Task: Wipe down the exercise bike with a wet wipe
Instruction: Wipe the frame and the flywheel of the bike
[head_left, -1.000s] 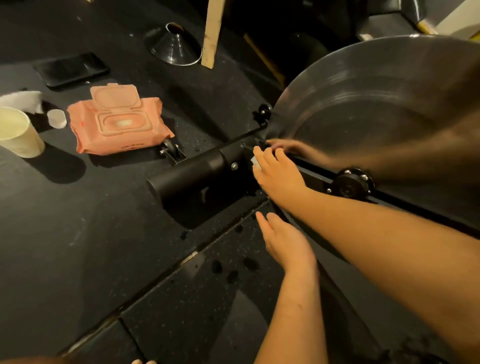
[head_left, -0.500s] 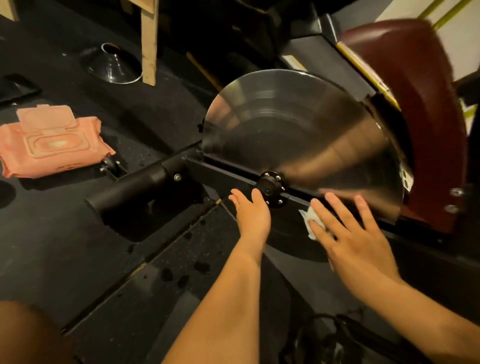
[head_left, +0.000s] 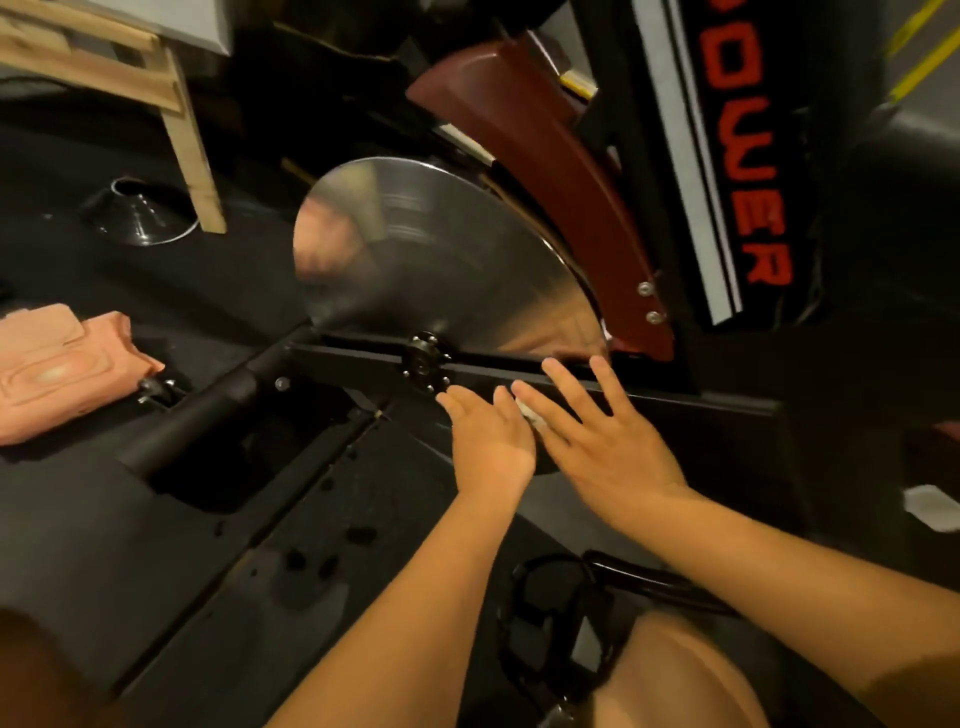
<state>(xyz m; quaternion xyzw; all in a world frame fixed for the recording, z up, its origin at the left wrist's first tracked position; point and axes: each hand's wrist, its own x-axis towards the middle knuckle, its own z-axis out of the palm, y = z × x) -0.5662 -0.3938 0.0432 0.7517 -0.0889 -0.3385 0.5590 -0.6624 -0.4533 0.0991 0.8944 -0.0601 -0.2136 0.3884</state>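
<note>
The exercise bike's steel flywheel (head_left: 441, 260) stands in the middle of the view, with a black frame bar (head_left: 353, 364) and axle hub (head_left: 423, 361) below it and a dark red guard (head_left: 550, 187) behind. My right hand (head_left: 602, 441) lies flat with spread, straight fingers on the black bar right of the hub, pressing a white wet wipe (head_left: 532, 413) that shows under its fingers. My left hand (head_left: 491, 441) rests flat beside it, fingers straight, just below the hub.
A pink wet-wipe pack (head_left: 57, 369) lies on the dark rubber floor at the left, next to the bike's black stabiliser tube (head_left: 197, 415). A metal funnel (head_left: 137, 215) and a wooden leg (head_left: 195, 156) stand behind. A pedal with strap (head_left: 561, 613) is below my arms.
My right hand with the wipe slid from the front end of the bar to the right past the hub, then back left toward it. My left hand rose from the floor to the bar.
</note>
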